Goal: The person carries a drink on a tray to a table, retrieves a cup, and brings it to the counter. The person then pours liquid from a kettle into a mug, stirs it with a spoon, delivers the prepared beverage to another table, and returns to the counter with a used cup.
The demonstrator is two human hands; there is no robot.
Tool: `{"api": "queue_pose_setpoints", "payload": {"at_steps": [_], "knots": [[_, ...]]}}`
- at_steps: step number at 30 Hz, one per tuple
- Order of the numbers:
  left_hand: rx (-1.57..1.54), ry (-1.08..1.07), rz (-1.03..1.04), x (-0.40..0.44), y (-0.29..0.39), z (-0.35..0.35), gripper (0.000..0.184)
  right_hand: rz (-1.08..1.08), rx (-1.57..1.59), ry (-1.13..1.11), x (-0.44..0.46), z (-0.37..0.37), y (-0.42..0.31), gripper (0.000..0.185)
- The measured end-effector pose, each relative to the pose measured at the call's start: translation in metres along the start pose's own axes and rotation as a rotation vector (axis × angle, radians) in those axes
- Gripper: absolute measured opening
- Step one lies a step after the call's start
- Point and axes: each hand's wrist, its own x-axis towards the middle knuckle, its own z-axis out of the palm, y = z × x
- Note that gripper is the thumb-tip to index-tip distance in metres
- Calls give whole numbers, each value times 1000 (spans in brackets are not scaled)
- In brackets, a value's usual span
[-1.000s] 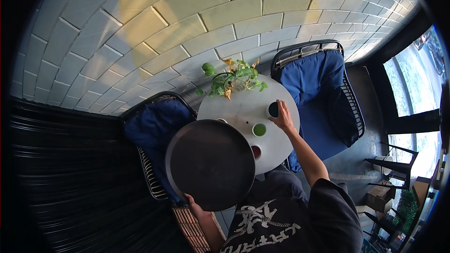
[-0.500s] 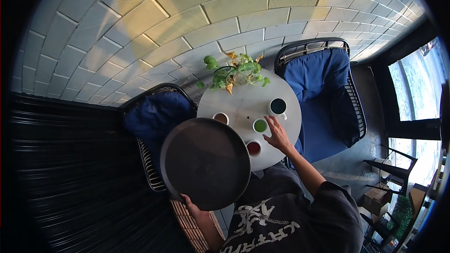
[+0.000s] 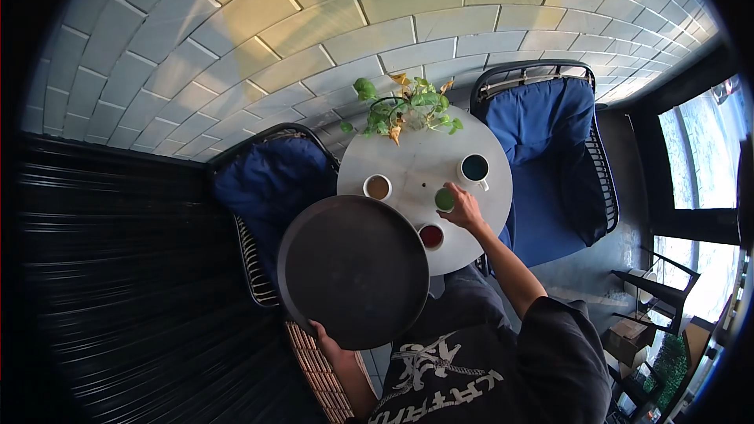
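My left hand [image 3: 328, 340] grips the near rim of a round dark serving tray [image 3: 353, 271], which carries nothing and is held level beside the table. My right hand [image 3: 465, 209] has its thumb and fingers round a small cup of green liquid [image 3: 445, 199] on the round pale table [image 3: 408, 153]. Just beyond that hand is a white mug of dark liquid [image 3: 474, 168], its handle turned toward me. Nearer to me, a cup of red liquid [image 3: 431, 236] sits close to the tray's edge. A cup of brown liquid [image 3: 377, 187] stands at the table's left.
A leafy plant [image 3: 408, 108] in a clear vase stands at the table's far edge by the brick wall. Blue-cushioned chairs flank the table, one at the left [image 3: 275, 173] and one at the right [image 3: 546, 157]. A cardboard box [image 3: 628, 334] lies farther right.
My right hand has moved from beside the green cup and closed round it. My left hand still holds the tray. The whole view has shifted slightly.
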Motion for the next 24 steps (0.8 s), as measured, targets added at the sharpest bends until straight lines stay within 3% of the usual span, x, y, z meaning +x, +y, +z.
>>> {"api": "queue_pose_setpoints", "payload": {"at_steps": [9, 13, 15, 20, 22, 24], "knots": [[173, -27, 61, 37, 11, -18, 80, -31, 25, 383, -98, -104, -78, 57], [201, -191, 32, 20, 16, 1, 75, 8, 7, 533, -184, -157, -139, 51], [424, -270, 77, 5, 15, 8, 76, 55, -30, 614, -233, -169, -165, 52], [612, -477, 13, -38, -22, 24, 79, 139, -52, 704, -352, -172, -194, 63], [622, -746, -59, -55, -43, 27, 74, 230, -60, 722, -393, -165, -198, 64], [726, -700, -80, -89, -64, 35, 64, 349, -37, 703, -432, -158, -198, 68]]}}
